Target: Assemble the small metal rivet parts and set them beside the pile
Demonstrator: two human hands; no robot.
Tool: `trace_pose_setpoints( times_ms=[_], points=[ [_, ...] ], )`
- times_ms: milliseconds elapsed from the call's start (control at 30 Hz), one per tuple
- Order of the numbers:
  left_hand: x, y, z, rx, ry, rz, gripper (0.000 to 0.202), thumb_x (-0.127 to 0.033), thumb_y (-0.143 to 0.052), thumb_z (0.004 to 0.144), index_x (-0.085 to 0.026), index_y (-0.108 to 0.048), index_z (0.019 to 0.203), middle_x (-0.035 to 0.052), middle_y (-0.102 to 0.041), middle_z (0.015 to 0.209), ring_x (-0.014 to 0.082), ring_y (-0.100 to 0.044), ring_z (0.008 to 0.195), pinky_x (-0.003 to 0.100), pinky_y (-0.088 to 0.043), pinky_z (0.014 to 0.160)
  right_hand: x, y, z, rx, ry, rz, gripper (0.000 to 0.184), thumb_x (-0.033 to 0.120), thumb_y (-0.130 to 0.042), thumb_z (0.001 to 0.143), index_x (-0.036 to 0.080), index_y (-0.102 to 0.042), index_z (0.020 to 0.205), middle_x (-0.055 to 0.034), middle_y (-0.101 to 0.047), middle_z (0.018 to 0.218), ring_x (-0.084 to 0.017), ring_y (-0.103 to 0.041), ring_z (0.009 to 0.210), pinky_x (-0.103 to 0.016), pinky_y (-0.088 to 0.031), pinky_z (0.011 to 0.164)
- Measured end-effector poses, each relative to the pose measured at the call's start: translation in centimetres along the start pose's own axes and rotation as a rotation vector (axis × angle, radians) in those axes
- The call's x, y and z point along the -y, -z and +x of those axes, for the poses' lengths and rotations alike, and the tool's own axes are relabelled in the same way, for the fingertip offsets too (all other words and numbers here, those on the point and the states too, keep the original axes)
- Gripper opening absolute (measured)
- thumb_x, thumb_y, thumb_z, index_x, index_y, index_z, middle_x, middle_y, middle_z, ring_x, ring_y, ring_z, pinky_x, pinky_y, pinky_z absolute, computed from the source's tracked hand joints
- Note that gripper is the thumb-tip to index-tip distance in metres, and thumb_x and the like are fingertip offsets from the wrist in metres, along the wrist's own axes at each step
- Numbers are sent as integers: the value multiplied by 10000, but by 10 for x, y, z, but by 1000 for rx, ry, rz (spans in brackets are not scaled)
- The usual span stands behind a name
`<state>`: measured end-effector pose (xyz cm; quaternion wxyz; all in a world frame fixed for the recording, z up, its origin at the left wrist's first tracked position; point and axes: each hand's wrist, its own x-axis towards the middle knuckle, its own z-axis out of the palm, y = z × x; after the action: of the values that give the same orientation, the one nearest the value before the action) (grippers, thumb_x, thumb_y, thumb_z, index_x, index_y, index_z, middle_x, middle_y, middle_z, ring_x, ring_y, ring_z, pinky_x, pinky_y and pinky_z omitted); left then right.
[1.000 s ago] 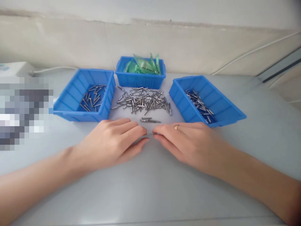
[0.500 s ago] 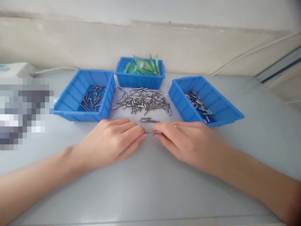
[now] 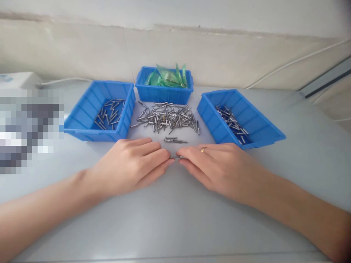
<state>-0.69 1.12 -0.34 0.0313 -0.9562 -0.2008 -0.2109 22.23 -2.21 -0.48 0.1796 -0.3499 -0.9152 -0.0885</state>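
Between my two hands, a thin silver blind rivet (image 3: 176, 157) lies level just above the grey table. My left hand (image 3: 137, 162) pinches one end with thumb and forefinger. On the other end my right hand (image 3: 216, 166), wearing a gold ring, has a thumb-and-finger pinch. Most of the rivet is hidden by the fingertips. Just beyond the fingers rests a small group of loose rivets (image 3: 175, 140). Behind that spreads a larger pile of silver rivets (image 3: 170, 118), lying in all directions.
Blue bins stand around the pile: a left bin (image 3: 82, 136) and a right bin (image 3: 263, 140), both with rivets inside, and a back bin (image 3: 164, 95) holding green plastic bags (image 3: 170, 77). A white cable (image 3: 68, 79) runs along the wall. The far left is pixelated.
The fingertips of both hands have moved slightly toward the table's front edge. The ribbed stretch of the rivet seen between them before now looks smooth and thin.
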Motion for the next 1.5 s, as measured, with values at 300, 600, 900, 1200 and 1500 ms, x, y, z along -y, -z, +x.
trace_pose_setpoints(
  times_ms=[300,600,900,1200,1500],
  points=[
    [0,-2,-1,-78,10,31,181,-310,-489,981,-162,-575,921,-3,-617,755,114,-552,629,226,-388,542,-1,0,0,-1,35,-21,194,116,-460,950,144,-645,900,44,-479,566,-115,-494,522,-284,-282,478],
    [-3,4,0,-106,-22,3,50,-181,-559,938,-154,-593,964,6,-642,815,102,-556,680,220,-432,579,0,3,-1,39,30,48,192,72,-452,911,159,-617,867,38,-491,579,-124,-490,534,-283,-284,482],
    [-1,6,0,-170,-130,-40,85,-127,-606,885,-150,-600,967,43,-674,881,121,-641,728,225,-511,589,-2,3,0,18,96,68,205,64,-434,924,136,-623,889,24,-517,588,-125,-483,529,-284,-271,461],
    [-4,4,2,-161,-145,-103,89,-91,-593,850,-161,-545,876,29,-720,865,137,-686,764,225,-526,581,0,5,5,14,108,58,319,249,-426,1005,161,-613,762,16,-539,586,-134,-533,548,-291,-303,473],
    [-5,5,-1,-52,-98,-151,96,-72,-526,885,-149,-548,937,14,-667,748,99,-577,594,222,-456,531,0,4,5,-15,102,85,269,260,-453,998,144,-638,840,8,-591,605,-128,-566,565,-270,-333,495]
  ],
)
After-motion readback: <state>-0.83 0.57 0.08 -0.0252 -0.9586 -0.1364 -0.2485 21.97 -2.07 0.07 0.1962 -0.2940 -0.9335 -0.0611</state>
